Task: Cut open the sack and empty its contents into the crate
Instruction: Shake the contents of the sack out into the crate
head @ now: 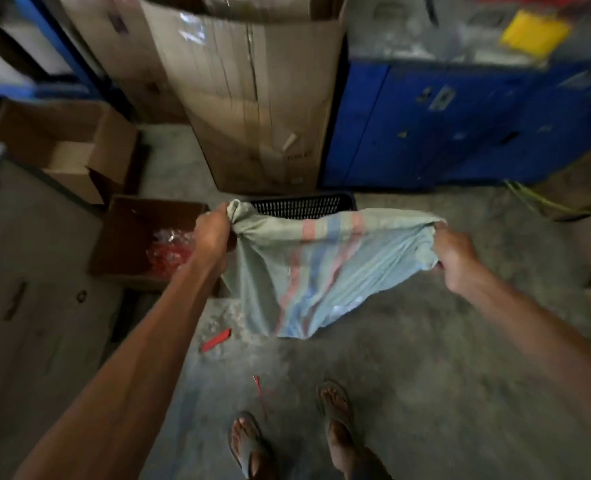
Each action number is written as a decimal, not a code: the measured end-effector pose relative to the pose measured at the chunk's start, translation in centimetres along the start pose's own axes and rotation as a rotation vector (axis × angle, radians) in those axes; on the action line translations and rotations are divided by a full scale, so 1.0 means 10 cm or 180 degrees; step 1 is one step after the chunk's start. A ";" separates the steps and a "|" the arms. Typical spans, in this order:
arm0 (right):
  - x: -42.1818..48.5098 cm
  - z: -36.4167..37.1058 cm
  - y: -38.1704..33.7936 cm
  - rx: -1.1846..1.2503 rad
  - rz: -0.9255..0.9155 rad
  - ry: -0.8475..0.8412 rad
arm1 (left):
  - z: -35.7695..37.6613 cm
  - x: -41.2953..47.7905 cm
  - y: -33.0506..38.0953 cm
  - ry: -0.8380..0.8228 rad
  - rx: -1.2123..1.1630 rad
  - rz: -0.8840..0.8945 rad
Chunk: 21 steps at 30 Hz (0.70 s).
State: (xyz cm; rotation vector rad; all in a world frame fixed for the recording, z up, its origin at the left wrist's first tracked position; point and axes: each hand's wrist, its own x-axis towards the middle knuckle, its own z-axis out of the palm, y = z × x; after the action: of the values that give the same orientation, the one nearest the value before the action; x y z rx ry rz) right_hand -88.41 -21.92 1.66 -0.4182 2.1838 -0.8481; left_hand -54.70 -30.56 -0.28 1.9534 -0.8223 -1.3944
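Forearms (pixel 155 341) extended, the left hand (pixel 214 237) and right hand (pixel 456 261) each clench a bunched corner of the limp sack (pixel 314 271), stretching it between them, the crate (pixel 304 204) just beyond, probably to shake out any remainder.

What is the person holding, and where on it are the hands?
The striped sack: the left hand grips one bunched top corner, the right hand the opposite corner.

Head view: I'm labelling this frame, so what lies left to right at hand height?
box holding red pieces → left hand → sack → right hand. The crate sits behind the sack, so it is left out.
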 end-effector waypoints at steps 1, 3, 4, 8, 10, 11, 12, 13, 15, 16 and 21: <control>-0.13 -0.07 -0.32 0.0087 -0.0125 0.0013 | -0.11 -0.09 0.32 -0.0077 0.0092 0.0201; -0.35 -0.18 -0.95 0.0091 -0.0425 0.0030 | -0.32 -0.21 0.82 -0.0142 -0.0108 0.0327; -0.43 -0.21 -1.23 0.0148 -0.0539 -0.0005 | -0.41 -0.23 1.02 -0.0052 -0.0220 0.0368; -0.48 -0.38 -2.27 0.0676 -0.0512 -0.0351 | -0.57 -0.34 1.90 0.0059 -0.0595 0.0657; -0.42 -0.49 -2.69 0.0745 -0.0487 -0.0497 | -0.55 -0.45 2.36 0.0095 -0.0511 0.0768; -0.38 -0.53 -2.83 0.0749 -0.0482 -0.0555 | -0.52 -0.46 2.51 0.0064 -0.0345 0.0820; -0.35 -0.55 -2.91 0.0720 -0.0472 -0.0657 | -0.48 -0.47 2.60 0.0015 -0.0075 0.0824; -0.31 -0.54 -2.94 0.0561 -0.0465 -0.0782 | -0.45 -0.46 2.59 -0.0026 0.0214 0.0777; -0.29 -0.50 -2.87 -0.0044 -0.0513 -0.1027 | -0.38 -0.40 2.44 0.0005 0.0577 0.0608; -0.25 -0.50 -2.77 -0.0417 -0.0526 -0.1098 | -0.34 -0.38 2.32 -0.0001 0.0654 0.0476; -0.16 -0.61 -2.26 -0.1638 -0.0509 -0.1367 | -0.17 -0.36 1.81 -0.0322 0.0954 0.0111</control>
State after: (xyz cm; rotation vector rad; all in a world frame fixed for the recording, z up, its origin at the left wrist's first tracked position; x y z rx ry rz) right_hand -91.17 -34.84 21.09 -0.9436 1.9530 -0.2245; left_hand -56.56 -39.01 16.12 2.0891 -1.1643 -1.4252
